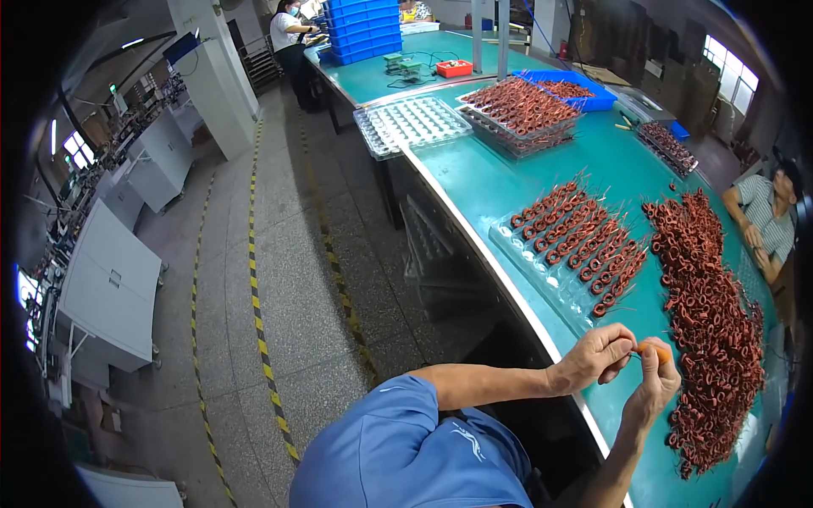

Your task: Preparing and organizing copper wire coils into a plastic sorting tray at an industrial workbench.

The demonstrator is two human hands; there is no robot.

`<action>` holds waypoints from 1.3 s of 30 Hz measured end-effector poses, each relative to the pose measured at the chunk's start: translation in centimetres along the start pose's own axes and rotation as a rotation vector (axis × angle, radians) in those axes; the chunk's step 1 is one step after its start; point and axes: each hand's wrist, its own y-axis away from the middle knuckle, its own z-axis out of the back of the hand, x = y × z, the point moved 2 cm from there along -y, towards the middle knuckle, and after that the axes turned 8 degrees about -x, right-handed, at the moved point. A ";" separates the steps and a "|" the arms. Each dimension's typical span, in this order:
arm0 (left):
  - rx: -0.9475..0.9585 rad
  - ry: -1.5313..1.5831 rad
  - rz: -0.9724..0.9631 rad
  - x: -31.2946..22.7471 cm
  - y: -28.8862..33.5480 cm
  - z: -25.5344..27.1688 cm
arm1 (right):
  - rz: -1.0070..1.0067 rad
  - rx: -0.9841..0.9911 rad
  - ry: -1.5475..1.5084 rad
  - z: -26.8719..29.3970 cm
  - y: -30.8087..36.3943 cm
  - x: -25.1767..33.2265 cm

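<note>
My left hand (603,356) is closed in a pinch over the green table's near edge. Just to its right, my right hand (656,377) is closed too, its fingertips almost meeting the left ones. Something small and dark shows between them, mostly hidden by the fingers. An orange patch (654,350) lies at the right fingertips; whether it is a finger cover or a held piece, I cannot tell. Beyond my hands stands a clear plastic tray (542,275) holding rows of red wire-wound rings (584,241) with thin leads. Right of it spreads a big heap of loose red rings (707,330).
Farther along the green table (500,182) are an empty moulded tray (411,123), stacked filled trays (521,110), a blue bin (567,89) and blue stacked crates (364,30). A person (766,212) sits across the table; another person (292,46) stands at the far end.
</note>
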 end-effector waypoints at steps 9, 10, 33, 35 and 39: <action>-0.033 -0.360 -0.073 -2.3 -0.1 2.6 | 0.535 -0.130 0.379 -3.2 -0.5 -0.2; -0.018 -0.504 -0.101 -2.2 -0.3 2.4 | 0.662 -0.152 0.452 -2.7 -0.1 -0.1; 0.089 -0.507 -0.052 -2.1 -0.2 2.4 | -0.339 0.080 -0.277 -0.6 2.4 -4.0; 0.104 -0.520 -0.048 -2.0 -0.3 2.0 | -0.311 0.043 -0.246 -0.4 2.5 -4.2; 0.111 -0.547 -0.058 -2.6 0.1 2.2 | -0.029 -0.065 0.087 -0.1 4.1 -0.5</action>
